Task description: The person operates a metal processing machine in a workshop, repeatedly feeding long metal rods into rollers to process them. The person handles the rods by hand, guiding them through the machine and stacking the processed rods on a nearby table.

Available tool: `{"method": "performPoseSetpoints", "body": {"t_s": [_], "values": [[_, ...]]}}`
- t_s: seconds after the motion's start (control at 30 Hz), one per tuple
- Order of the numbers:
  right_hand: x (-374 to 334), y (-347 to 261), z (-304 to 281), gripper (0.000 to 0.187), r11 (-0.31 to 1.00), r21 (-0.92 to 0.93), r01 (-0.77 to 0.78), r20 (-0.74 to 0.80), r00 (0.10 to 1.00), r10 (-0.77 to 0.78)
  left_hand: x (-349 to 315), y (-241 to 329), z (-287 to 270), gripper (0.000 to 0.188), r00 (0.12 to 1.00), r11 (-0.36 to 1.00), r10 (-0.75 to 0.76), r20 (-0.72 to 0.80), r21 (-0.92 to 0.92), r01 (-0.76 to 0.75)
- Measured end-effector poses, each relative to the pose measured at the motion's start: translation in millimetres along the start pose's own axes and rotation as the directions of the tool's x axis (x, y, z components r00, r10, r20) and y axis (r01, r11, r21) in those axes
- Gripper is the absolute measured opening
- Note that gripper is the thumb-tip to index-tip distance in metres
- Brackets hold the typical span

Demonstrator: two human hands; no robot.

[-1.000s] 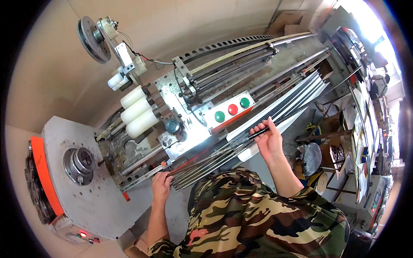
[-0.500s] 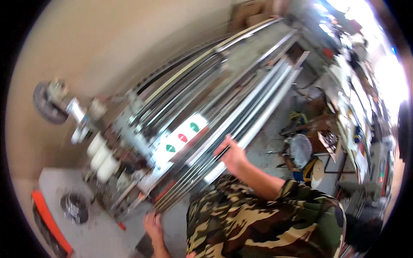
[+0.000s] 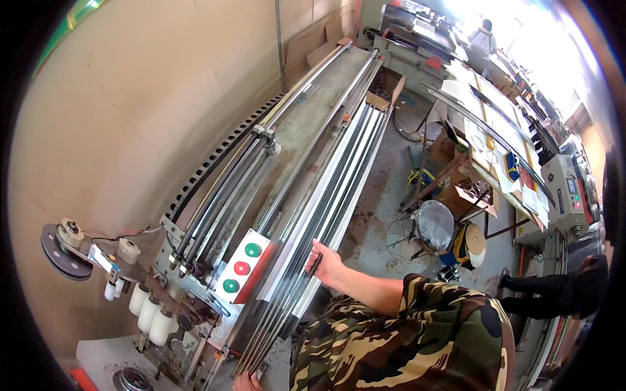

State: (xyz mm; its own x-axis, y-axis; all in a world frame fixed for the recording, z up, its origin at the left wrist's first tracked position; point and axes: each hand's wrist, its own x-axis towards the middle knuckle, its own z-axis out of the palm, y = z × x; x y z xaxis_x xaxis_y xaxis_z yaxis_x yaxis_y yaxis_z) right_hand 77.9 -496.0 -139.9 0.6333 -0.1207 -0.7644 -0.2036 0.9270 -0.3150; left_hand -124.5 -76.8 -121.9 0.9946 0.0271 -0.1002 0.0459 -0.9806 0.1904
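Several long thin metal rods (image 3: pixel 266 327) lie side by side along the front of a long machine, slanting from near left to far right over white strips (image 3: pixel 329 187). My right hand (image 3: pixel 324 262) is closed around a thin dark rod at about the near third of the bundle. At the near ends of the rods is my left hand (image 3: pixel 246 382), its fingers curled against the rod ends and partly cut off by the lower edge. Just left of the rods sits a white control box (image 3: pixel 242 266) with two green buttons and a red one.
The machine bed (image 3: pixel 306 124) stretches along the wall, with a black cable chain (image 3: pixel 218 153) behind it. White bottles (image 3: pixel 149 313) hang at its near end. On the right are a worktable (image 3: pixel 495 163), a lidded drum (image 3: pixel 434 223), a spool (image 3: pixel 471 245) and another person (image 3: pixel 567 287).
The view has tilted and sharpened, so both hands appear lower in the picture. Both stay at the rods, the right along their length and the left by the near ends.
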Motion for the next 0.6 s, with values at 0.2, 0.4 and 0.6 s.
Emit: {"method": "performPoseSetpoints", "body": {"t_s": [0.2,0.4,0.6], "values": [[1.8,11.1,-15.6,0.063,0.651,-0.735,0.192,0.011,0.962,-0.272,-4.3,1.8,11.5,0.023,0.998,0.992,0.042,-0.049,-0.119,-0.047],[-50.9,-1.2,-30.5,0.054,-0.652,-0.567,0.504,0.762,0.621,-0.183,-4.3,16.7,55.9,0.019,0.952,0.985,0.155,-0.264,-0.034,-0.17],[-22.5,5.6,-54.7,0.029,-0.76,-0.39,0.52,0.83,0.556,-0.045,-25.3,19.0,61.8,0.033,0.92,0.969,-0.194,-0.341,-0.215,0.125]]}}
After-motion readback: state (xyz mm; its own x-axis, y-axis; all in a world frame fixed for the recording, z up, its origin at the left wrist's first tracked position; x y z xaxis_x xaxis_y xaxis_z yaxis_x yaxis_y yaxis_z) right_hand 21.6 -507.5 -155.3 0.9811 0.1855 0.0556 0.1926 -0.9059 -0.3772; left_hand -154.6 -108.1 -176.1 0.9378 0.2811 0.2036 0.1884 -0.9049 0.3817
